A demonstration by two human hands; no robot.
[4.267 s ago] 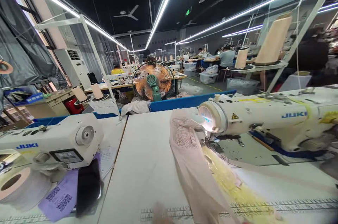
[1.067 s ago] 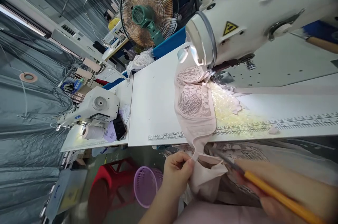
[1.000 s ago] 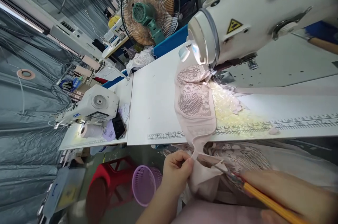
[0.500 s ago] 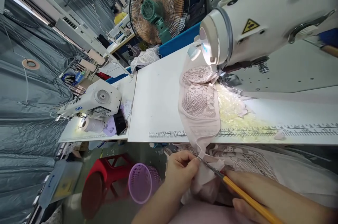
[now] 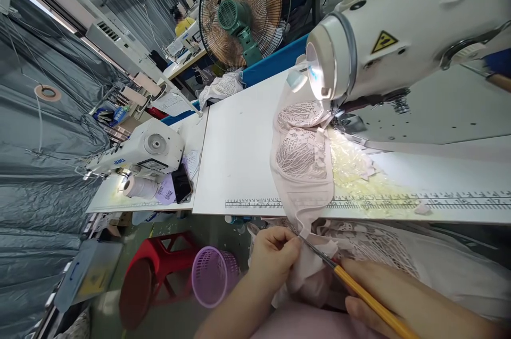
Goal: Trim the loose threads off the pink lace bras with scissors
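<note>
A pale pink lace bra (image 5: 301, 155) lies on the table, its upper end beneath the sewing machine head (image 5: 331, 57) and its lower end hanging over the front edge. That narrow hanging end is pinched between thumb and fingers of my left hand (image 5: 275, 254). My right hand (image 5: 371, 288) is closed around an orange-handled tool (image 5: 365, 294) with a slim dark metal tip. The tip touches or nearly touches the fabric beside my left fingertips; its exact kind is unclear. More pale lace fabric (image 5: 371, 243) hangs below the edge, partly hidden behind my right hand.
Yellowish film and scraps (image 5: 351, 168) lie right of the bra, above a printed ruler (image 5: 459, 200). A second sewing machine (image 5: 147, 150), thread cone (image 5: 139, 188) and phone (image 5: 182, 184) are left. A red stool (image 5: 159, 264) and purple basket (image 5: 211, 278) stand below; a fan (image 5: 243, 9) stands behind.
The view has shifted slightly. Both hands keep their holds, and the orange-handled tool has moved very little against the fabric.
</note>
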